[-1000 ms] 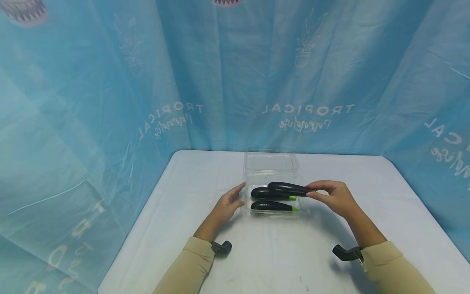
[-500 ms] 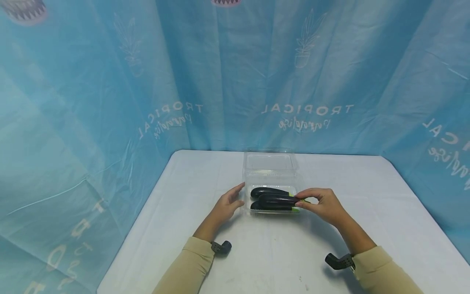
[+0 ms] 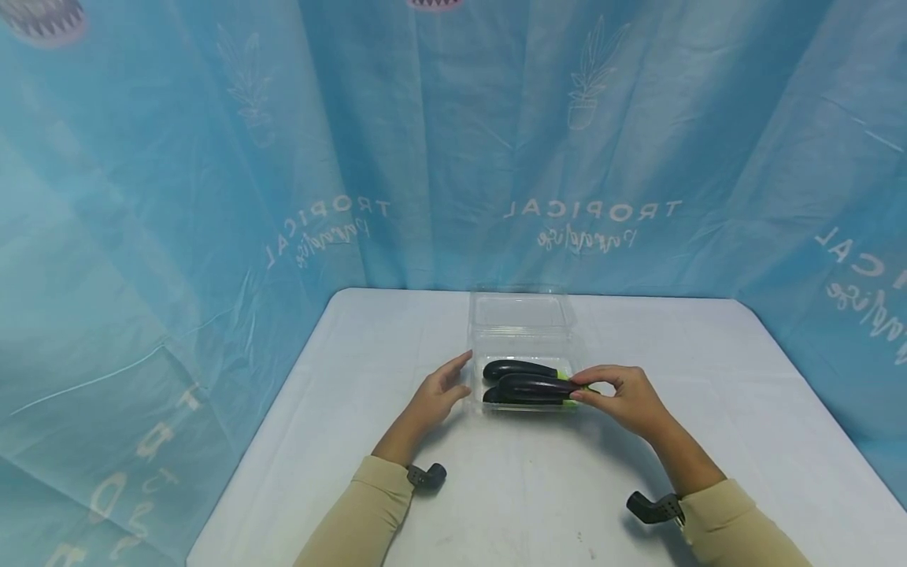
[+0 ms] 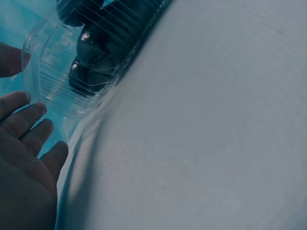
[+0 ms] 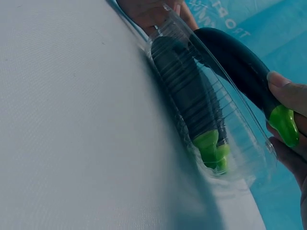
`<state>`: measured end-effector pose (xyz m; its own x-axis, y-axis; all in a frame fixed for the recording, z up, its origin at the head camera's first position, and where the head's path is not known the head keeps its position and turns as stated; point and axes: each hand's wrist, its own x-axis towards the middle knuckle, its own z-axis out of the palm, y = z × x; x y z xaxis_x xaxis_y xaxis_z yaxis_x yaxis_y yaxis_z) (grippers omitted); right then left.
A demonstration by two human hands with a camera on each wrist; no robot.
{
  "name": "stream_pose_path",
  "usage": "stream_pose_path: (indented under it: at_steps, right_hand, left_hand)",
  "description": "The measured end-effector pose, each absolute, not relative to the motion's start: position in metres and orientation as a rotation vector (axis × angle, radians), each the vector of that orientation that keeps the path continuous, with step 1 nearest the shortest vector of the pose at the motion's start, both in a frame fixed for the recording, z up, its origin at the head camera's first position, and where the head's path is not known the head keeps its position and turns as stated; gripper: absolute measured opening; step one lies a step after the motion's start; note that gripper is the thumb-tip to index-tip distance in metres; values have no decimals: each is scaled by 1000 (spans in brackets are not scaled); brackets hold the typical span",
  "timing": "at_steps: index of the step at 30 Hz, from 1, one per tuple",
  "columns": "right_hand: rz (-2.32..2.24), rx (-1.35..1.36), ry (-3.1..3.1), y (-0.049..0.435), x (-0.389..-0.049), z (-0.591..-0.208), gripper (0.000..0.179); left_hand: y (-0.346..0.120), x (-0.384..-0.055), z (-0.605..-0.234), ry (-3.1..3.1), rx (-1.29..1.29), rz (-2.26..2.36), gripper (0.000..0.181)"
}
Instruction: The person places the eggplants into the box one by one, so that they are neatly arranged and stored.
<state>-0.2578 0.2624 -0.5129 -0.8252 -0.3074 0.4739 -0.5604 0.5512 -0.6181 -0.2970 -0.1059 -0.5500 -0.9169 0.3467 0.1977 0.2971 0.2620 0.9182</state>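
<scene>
A clear plastic clamshell box (image 3: 527, 409) sits on the table with two dark eggplants in it, one at the back (image 3: 520, 368) and one at the front (image 5: 180, 86). Between thumb and fingers, my right hand (image 3: 623, 396) pinches a third eggplant (image 3: 533, 386) near its green stem end. In the right wrist view this held eggplant (image 5: 235, 62) slants over the box rim, above the others. My left hand (image 3: 437, 395), fingers spread and fairly straight, is at the left end of the box; its fingertips (image 4: 38, 110) lie at the plastic wall.
The box's hinged lid (image 3: 523, 311) lies folded back toward the far table edge. A white cloth covers the table (image 3: 510, 504). Blue printed curtains (image 3: 453, 157) hang behind and on both sides. A black camera mount is strapped to each wrist.
My right hand has brought the held eggplant lower, toward me and slightly left, from above the back eggplant to over the front one. Over the last half second it barely moves. The left hand stays put.
</scene>
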Motion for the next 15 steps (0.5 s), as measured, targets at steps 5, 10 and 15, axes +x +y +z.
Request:
stream_pose_path:
  at_steps: [5,10,15]
  right_hand:
    - [1187,733,-2472,261,-257,-512,25]
    - [1210,767,-2467,259,-257,-513,24]
    - [1179,781,-2463,258,-260,-513,24]
  left_hand:
    - [-106,-297,-551,2464,608,1783,65]
    - [-105,-297,-551,2456,602,1789,65]
    - [-106,-298,-551,2466,609,1767,65]
